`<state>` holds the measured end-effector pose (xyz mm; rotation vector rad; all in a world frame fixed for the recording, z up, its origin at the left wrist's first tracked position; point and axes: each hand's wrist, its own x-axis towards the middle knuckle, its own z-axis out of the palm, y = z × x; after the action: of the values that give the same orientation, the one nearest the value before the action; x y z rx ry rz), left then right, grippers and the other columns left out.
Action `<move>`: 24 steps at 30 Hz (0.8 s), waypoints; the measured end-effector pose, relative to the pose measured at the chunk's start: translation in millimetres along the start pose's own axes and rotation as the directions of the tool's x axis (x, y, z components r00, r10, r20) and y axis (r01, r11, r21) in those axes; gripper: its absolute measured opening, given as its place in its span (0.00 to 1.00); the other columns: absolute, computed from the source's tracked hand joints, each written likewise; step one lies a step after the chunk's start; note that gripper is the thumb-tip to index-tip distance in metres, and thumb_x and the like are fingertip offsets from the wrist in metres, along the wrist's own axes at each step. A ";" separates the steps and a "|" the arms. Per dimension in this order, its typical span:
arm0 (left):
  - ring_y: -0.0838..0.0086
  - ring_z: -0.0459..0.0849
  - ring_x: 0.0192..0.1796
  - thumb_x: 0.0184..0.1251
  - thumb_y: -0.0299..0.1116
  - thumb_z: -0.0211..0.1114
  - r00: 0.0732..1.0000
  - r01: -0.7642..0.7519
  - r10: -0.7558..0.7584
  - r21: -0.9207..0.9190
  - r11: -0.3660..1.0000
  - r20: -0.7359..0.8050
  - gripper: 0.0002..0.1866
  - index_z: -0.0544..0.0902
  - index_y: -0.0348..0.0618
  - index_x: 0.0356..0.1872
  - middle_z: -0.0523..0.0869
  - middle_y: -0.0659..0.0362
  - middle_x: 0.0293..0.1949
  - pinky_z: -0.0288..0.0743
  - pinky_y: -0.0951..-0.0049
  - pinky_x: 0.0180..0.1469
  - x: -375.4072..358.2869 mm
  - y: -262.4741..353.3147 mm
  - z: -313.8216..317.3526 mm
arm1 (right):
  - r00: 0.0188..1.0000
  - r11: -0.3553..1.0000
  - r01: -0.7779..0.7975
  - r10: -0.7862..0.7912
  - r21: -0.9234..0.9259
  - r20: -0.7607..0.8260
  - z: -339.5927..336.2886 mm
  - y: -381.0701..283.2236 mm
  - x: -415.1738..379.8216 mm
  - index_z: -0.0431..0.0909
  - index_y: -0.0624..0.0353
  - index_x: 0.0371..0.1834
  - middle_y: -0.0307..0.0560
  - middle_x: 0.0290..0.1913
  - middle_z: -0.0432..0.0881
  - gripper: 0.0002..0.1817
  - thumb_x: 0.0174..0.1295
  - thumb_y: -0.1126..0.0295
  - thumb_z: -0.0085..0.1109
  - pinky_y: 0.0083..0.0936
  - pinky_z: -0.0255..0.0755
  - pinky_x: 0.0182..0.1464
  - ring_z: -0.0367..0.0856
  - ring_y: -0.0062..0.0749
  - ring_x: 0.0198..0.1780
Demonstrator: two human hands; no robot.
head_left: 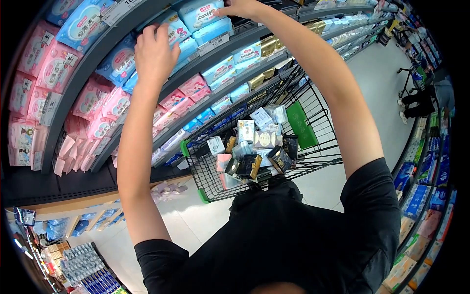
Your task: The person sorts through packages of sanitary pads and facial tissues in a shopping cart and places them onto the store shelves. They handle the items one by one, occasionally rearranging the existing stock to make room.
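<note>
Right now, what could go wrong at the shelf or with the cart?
The stacked blue packs beside the right hand could slip over the shelf edge if nudged. The left hand, close against neighbouring packs, might disturb those too. Below, the loosely piled goods in the cart could shift if it is bumped.

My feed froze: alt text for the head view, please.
The right hand touches one end of a light-blue soft plastic pack on a dark shelf; the left hand is at neighbouring blue packs. Below, a black wire cart holds mixed packages.
</note>
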<state>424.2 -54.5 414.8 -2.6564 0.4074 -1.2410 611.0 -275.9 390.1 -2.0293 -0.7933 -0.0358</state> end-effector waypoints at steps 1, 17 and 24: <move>0.53 0.75 0.53 0.54 0.35 0.70 1.000 -0.003 0.003 0.002 1.000 -0.004 0.25 0.77 0.41 0.54 0.76 0.49 0.52 0.72 0.58 0.54 -1.1 -0.5 3.2 | 0.998 0.991 -0.009 0.001 -0.130 -0.058 1.5 3.8 0.7 0.69 0.71 0.60 0.60 0.52 0.81 0.35 0.56 0.55 0.67 0.31 0.72 0.55 0.79 0.45 0.54; 0.46 0.70 0.62 0.53 0.28 0.69 0.862 0.395 -0.127 -0.492 0.776 0.491 0.26 0.74 0.37 0.55 0.74 0.45 0.56 0.62 0.53 0.65 -292.2 82.6 3.0 | 0.956 0.941 -0.228 0.265 -0.252 0.125 109.9 130.9 -378.5 0.78 0.56 0.50 0.52 0.47 0.82 0.15 0.62 0.64 0.59 0.34 0.76 0.52 0.82 0.46 0.47; 0.47 0.73 0.58 0.58 0.41 0.68 0.263 0.887 -0.612 0.063 0.457 0.746 0.30 0.72 0.33 0.57 0.76 0.41 0.54 0.67 0.56 0.60 -572.4 112.3 -11.3 | 0.871 0.830 -0.245 0.415 -0.501 0.262 177.8 132.8 -579.8 0.80 0.50 0.48 0.46 0.45 0.82 0.22 0.52 0.54 0.67 0.40 0.67 0.58 0.78 0.42 0.53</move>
<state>45.1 22.3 -21.9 -3.4907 -1.0648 -0.0542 175.9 -487.7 1.2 -2.6530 -0.6738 0.4045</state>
